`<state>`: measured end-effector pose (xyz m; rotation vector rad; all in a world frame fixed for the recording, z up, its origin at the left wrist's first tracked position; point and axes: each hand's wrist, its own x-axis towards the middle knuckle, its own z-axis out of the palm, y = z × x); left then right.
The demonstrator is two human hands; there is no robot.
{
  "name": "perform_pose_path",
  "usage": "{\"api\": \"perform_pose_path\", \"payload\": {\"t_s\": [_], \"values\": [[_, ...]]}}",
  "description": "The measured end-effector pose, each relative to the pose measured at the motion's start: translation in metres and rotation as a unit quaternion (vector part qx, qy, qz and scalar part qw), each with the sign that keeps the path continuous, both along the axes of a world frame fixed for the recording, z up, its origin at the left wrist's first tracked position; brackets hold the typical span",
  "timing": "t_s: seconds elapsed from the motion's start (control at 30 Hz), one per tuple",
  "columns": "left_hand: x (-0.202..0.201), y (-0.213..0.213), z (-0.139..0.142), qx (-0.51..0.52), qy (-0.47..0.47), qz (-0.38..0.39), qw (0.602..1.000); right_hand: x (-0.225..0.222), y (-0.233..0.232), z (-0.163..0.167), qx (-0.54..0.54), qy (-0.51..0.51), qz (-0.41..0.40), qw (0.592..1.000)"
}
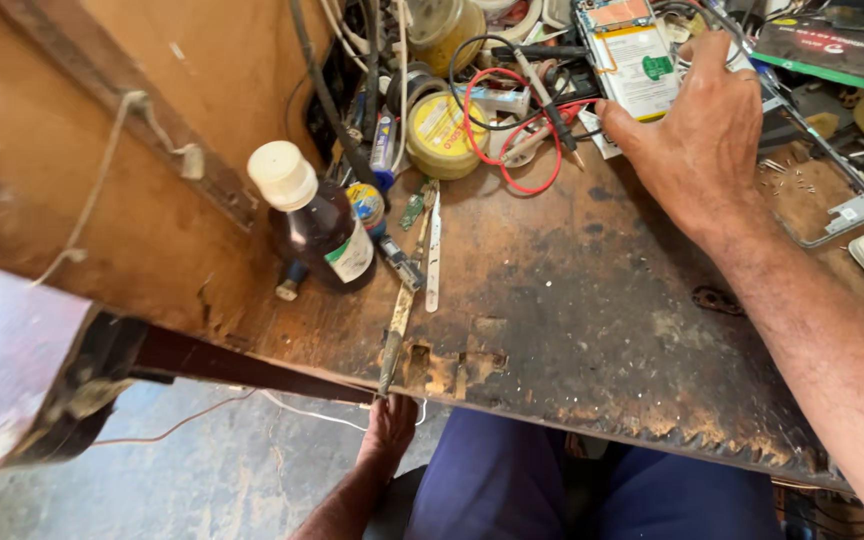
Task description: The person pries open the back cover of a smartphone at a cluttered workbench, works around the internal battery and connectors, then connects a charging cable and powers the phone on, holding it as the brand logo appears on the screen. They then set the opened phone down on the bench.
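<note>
My right hand [700, 135] reaches across the worn wooden workbench [562, 300] and rests on an opened phone [637, 55] with its back off, fingers spread over its edge. A metal phone frame [832, 205] lies just right of that hand. My left hand [389, 428] hangs below the bench's front edge beside my knee, fingers pointing down at the underside; whether it holds anything is hidden. Red and black probe leads [522, 130] lie left of the right hand.
A brown glass bottle with a white cap [317, 220] stands at the left by a wooden panel [102, 150]. A yellow round tin [440, 135], tweezers [433, 250], a long soldering tool [397, 320], cables and small screws [787, 175] crowd the back.
</note>
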<state>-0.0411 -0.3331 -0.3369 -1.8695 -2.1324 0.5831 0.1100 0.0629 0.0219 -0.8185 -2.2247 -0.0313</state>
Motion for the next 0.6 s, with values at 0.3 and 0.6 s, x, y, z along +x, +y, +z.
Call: {"api": "perform_pose_path", "payload": {"t_s": [0.3, 0.6], "values": [[0.008, 0.08, -0.035, -0.042, -0.152, 0.001, 0.987, -0.003, -0.016, 0.015, -0.04, -0.002, -0.011, 0.999], [0.013, 0.18, -0.008, -0.116, -0.191, 0.02, 0.975, -0.014, -0.037, 0.027, -0.074, 0.026, -0.051, 0.996]]}}
